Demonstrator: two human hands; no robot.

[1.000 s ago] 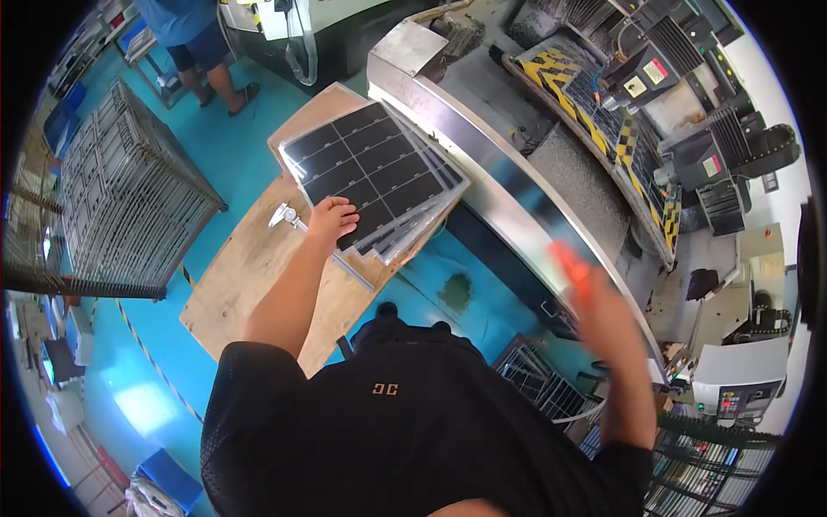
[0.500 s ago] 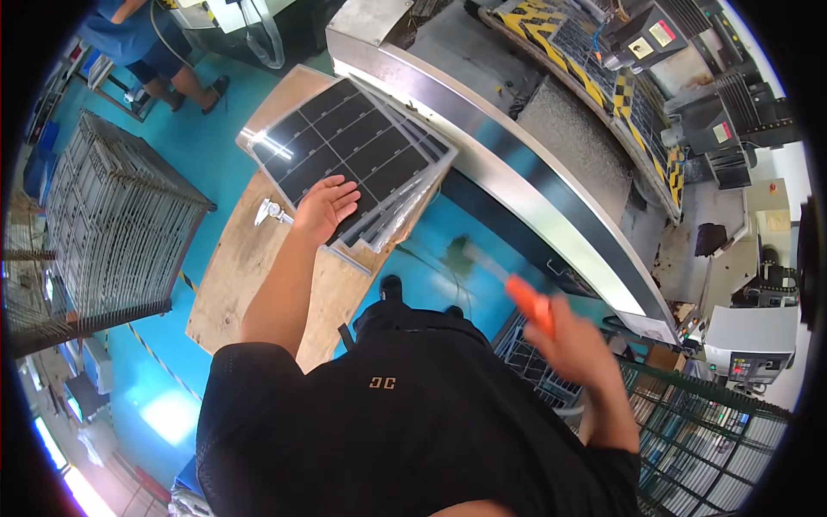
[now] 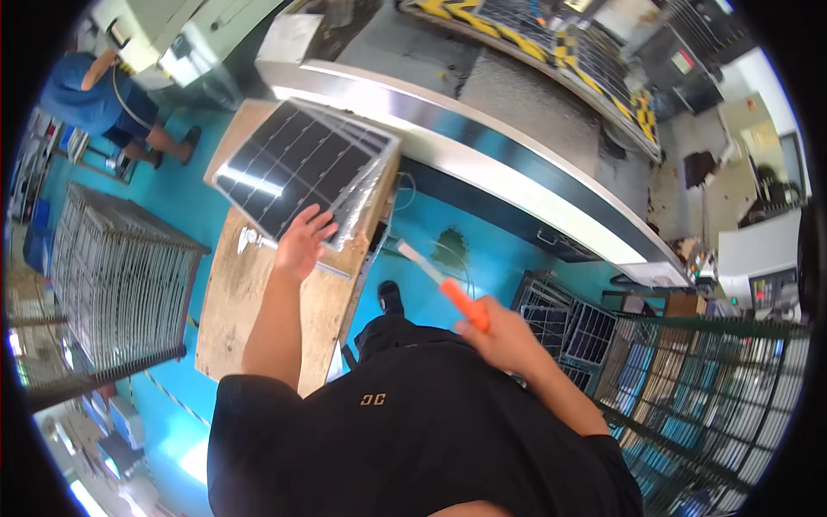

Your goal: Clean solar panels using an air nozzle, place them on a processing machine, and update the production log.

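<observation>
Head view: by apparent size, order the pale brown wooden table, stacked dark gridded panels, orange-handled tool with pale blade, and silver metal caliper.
Wooden table
Gridded panels
Orange-handled tool
Silver caliper, judged by its visible part

Head-worn fisheye, looking down, both hands (image 3: 300, 246) near

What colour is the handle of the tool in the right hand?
The handle is bright orange; it shows best in the head view.

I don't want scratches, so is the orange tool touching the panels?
Apart. The head view shows the table and blue floor between the orange tool and the panels.
</observation>
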